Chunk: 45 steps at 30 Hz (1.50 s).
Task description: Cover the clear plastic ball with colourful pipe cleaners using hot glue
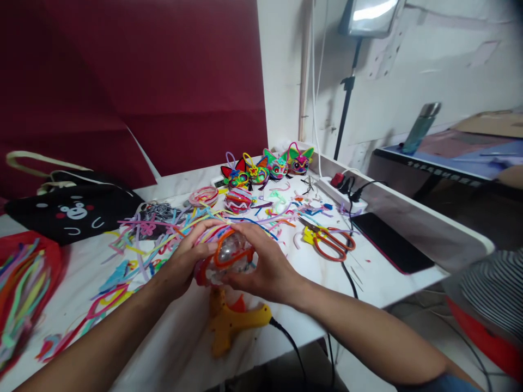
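Note:
My left hand [188,257] and my right hand [267,265] are both closed around a clear plastic ball [232,248] partly covered with pipe cleaners. An orange pipe cleaner loops over its see-through side, and pink and purple strands show along the top. My left fingers wrap its left side; the right thumb and fingers grip the opposite side. Just below the ball, a yellow hot glue gun [241,320] lies on the white table [163,343]. Orange-handled scissors [330,242] rest to the right of my right hand.
Loose pipe cleaners [143,245] litter the table. Several colourful animal-head ornaments [257,170] line the back, near a striped wrapped ball [238,200]. A power strip [343,195] and phone [392,242] sit at right. Left are a black bag [77,212] and a red bag of pipe cleaners [57,261].

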Each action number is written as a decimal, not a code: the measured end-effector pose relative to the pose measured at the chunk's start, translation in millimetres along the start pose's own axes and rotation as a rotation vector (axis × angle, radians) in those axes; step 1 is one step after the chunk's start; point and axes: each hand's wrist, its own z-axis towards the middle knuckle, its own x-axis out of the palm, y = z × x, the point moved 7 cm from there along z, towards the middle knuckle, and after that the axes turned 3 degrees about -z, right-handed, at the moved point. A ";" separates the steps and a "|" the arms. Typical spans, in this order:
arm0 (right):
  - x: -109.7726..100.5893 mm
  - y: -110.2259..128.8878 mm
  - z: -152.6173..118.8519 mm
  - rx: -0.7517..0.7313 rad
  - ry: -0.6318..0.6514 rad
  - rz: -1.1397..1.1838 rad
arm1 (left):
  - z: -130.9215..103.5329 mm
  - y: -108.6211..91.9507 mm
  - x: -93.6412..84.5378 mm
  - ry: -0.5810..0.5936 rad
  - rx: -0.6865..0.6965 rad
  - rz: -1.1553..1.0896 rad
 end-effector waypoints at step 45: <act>38.3 -57.6 -18.2 0.950 0.184 0.943 | 5.2 23.8 -49.9 -0.143 -0.028 -0.189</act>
